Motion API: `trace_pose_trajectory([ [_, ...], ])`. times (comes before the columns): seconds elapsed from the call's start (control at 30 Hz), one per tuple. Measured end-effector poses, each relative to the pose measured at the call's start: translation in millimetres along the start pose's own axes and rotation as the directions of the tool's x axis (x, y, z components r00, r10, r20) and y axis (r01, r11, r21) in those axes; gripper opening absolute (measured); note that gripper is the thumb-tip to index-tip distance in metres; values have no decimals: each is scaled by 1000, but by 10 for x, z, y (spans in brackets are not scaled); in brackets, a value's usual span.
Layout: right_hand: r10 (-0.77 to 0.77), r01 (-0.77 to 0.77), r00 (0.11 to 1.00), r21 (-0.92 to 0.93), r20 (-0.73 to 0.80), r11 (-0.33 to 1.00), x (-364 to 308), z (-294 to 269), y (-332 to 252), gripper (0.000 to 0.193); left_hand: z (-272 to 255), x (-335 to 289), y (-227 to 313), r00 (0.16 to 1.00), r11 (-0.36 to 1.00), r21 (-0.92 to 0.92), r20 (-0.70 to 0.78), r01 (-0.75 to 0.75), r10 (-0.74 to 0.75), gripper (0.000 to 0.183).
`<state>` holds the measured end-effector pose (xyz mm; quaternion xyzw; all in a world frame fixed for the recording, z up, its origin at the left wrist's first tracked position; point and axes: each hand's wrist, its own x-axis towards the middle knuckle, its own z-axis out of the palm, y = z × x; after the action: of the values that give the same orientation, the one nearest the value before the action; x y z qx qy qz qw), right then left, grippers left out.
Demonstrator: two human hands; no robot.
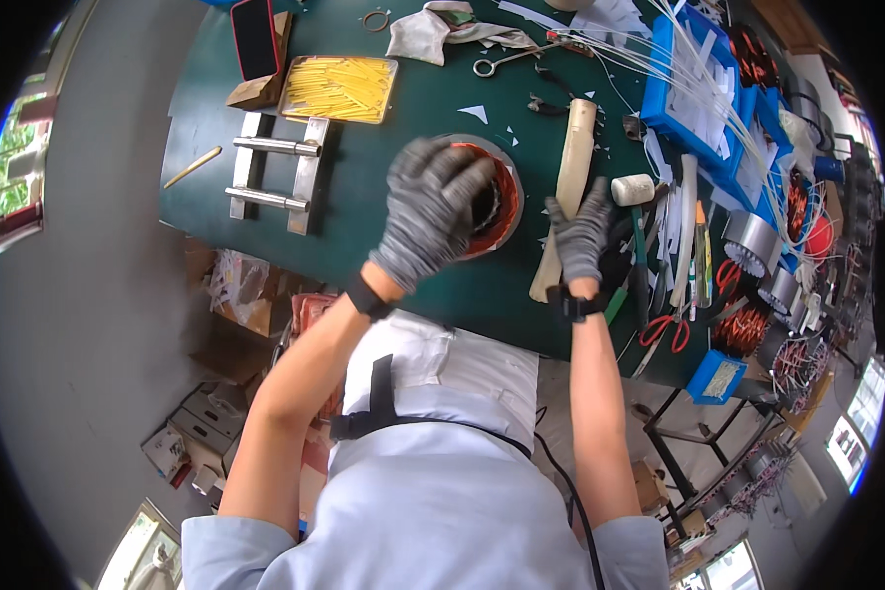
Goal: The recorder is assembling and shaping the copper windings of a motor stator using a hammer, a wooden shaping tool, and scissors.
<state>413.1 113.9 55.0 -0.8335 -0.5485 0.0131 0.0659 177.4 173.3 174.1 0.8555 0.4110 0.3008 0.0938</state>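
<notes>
A round motor stator (509,202) with a grey metal outer ring and orange-red copper windings lies on the green table in front of me. My left hand (431,211), in a grey striped glove, is over its left side. Its fingers are apart and slightly blurred, and they hide part of the windings. Just right of the stator lies a long pale wooden stick (575,157), roughly upright in the view. My right hand (580,236), gloved too, is at the stick's lower right side with thumb and fingers spread. The thumb overlaps the stick; I cannot tell whether it touches.
At the far left are a tray of yellow strips (339,88), a phone (255,39) and a metal frame with two bars (275,172). A white-headed mallet (633,190), red-handled scissors (666,333) and blue bins (693,88) crowd the right. White wires arch over the bins.
</notes>
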Motion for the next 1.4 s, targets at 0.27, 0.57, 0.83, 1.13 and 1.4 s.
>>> trace_pose_trajectory([
  [0.27, -84, -424, 889, 879, 450, 219, -83, -743, -24, 30, 344, -308, 449, 862, 874, 301, 223, 383, -455, 27],
  [0.57, -193, -713, 620, 649, 760, 266, -169, -877, 60, 39, 325, -330, 368, 926, 952, 215, 265, 216, -270, 30],
  [0.83, -394, 89, 823, 591, 410, 802, 177, -1209, -186, 46, 159, -498, -208, 952, 974, -33, 209, -222, 224, 34],
  [1.13, -492, 294, 778, 467, 391, 834, 507, -1055, -49, 42, -2, -783, -570, 841, 899, -32, -340, 436, -420, 51],
  [1.4, -166, 62, 917, 280, 363, 958, 456, -357, 138, 52, -360, -1684, -1485, 766, 626, 676, 139, 390, -628, 61],
])
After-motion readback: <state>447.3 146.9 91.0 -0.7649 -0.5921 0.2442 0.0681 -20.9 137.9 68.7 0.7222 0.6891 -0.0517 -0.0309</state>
